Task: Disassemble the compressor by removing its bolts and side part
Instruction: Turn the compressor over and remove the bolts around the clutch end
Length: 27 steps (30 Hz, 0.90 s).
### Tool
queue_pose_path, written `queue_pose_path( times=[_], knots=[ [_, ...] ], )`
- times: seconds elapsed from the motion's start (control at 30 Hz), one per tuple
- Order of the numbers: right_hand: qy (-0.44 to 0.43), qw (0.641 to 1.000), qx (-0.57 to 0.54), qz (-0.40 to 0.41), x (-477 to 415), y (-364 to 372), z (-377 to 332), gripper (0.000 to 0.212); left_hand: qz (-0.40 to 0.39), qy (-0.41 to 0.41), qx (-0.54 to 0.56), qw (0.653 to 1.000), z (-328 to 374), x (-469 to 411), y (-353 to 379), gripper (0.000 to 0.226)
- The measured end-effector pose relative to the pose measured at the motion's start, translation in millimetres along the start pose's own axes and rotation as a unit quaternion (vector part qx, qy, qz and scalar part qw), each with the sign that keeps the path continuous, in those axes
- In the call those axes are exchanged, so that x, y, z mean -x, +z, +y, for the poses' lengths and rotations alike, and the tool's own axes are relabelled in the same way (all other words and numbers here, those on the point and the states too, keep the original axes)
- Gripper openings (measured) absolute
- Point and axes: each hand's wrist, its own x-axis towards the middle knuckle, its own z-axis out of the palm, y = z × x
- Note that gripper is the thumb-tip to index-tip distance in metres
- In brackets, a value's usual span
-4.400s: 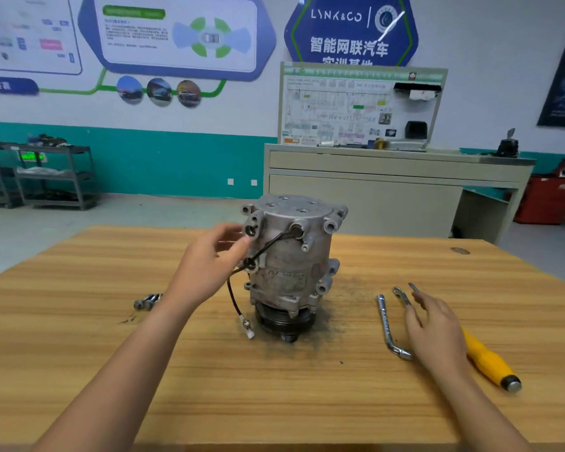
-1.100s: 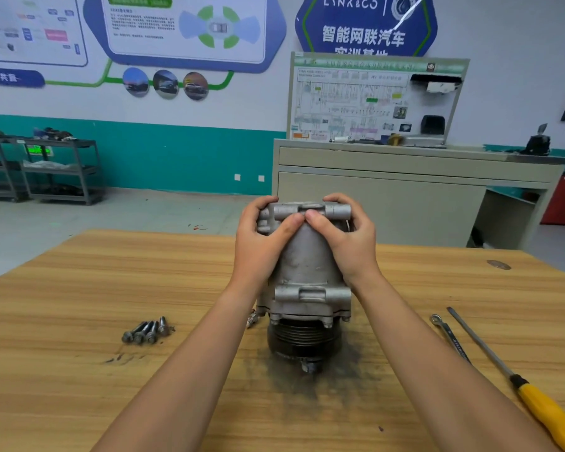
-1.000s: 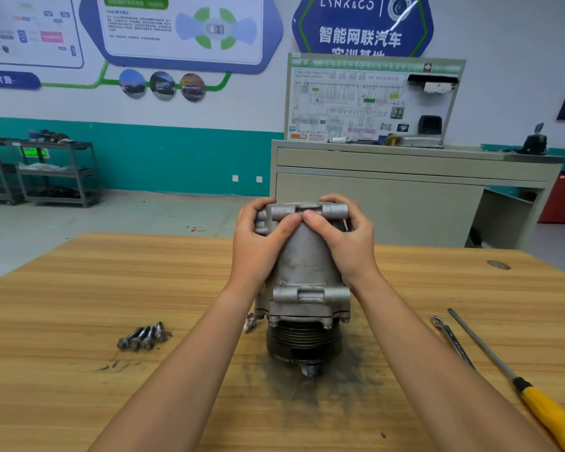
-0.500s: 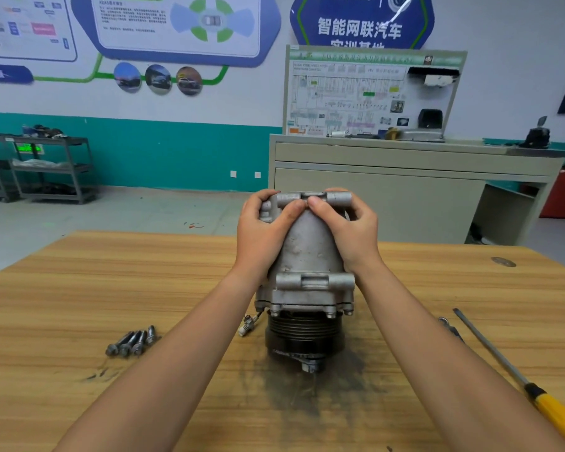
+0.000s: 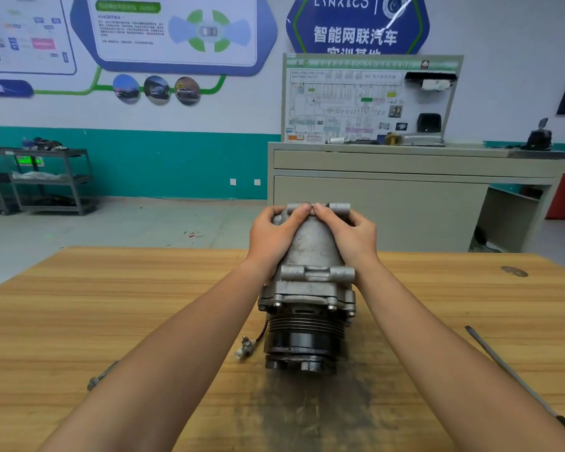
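The grey metal compressor (image 5: 310, 275) stands on the wooden table (image 5: 79, 305), black pulley end toward me, its top tipped away. My left hand (image 5: 271, 236) grips the upper left of its top end part (image 5: 338, 208). My right hand (image 5: 349, 238) grips the upper right. Both thumbs press on the top edge and nearly meet in the middle. A black wire with a white plug (image 5: 243, 349) hangs at the lower left of the body. Only one removed bolt (image 5: 100, 378) shows beside my left forearm; the others are hidden behind it.
A long screwdriver (image 5: 516, 376) with a yellow handle lies at the right of the table. A dark greasy smear covers the wood in front of the compressor. Beyond the table stand a grey cabinet (image 5: 388, 197) and a metal shelf trolley (image 5: 46, 177).
The compressor has tilted further, pulley end swinging nearer to me, with both hands staying on the top end. Earlier, my right hand left the tools and joined the left on the compressor.
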Motion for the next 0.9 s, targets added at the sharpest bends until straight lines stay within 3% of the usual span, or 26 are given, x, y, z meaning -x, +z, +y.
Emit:
queue_pose_path(
  times=[0.23, 0.57, 0.67, 0.8, 0.9],
  knots=[
    [0.067, 0.997, 0.03, 0.001, -23, 8, 17, 0.027, -0.013, -0.069, -0.019, 0.997, -15, -23, 2, 0.052],
    [0.158, 0.984, -0.032, 0.07, -34, -5, 49, 0.025, -0.074, -0.074, -0.13, 0.986, -27, -44, 23, 0.038],
    [0.149, 0.985, -0.013, 0.083, -37, -6, 52, 0.024, -0.083, -0.087, -0.134, 0.984, -29, -46, 23, 0.037],
    [0.124, 0.99, 0.007, 0.063, -38, -5, 52, 0.026, -0.111, -0.099, -0.135, 0.98, -25, -46, 19, 0.038],
    [0.136, 0.99, 0.035, -0.02, -33, -12, 46, 0.027, -0.162, -0.081, -0.206, 0.962, -18, -43, 11, 0.052]
  ],
)
